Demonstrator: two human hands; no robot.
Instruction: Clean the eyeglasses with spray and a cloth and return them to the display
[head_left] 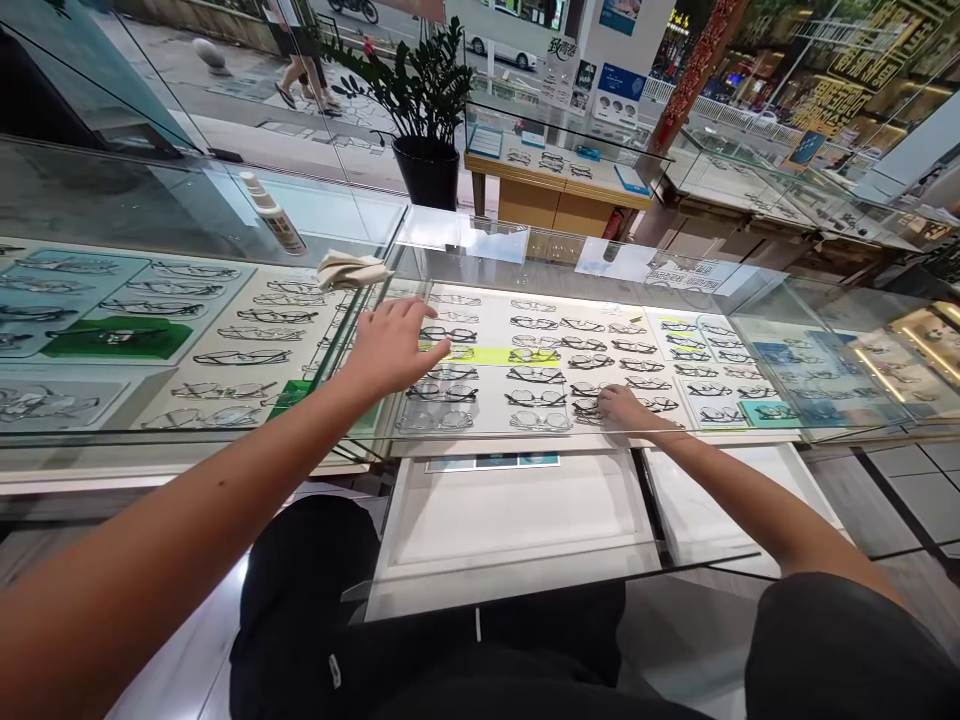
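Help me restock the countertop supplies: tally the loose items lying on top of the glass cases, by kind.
Spray bottle: 1
Folded cloth: 1
Total: 2

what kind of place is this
Most likely an optician's shop. Glass display cases hold rows of eyeglass frames on trays, and another display table with glasses stands by the street window. The right hand reaches among the frames.

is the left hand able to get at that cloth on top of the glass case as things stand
Probably yes. The left hand hovers open above the glass top, and the crumpled cloth lies just beyond its fingertips on that surface, with nothing between them; the spray bottle stands off to the side.
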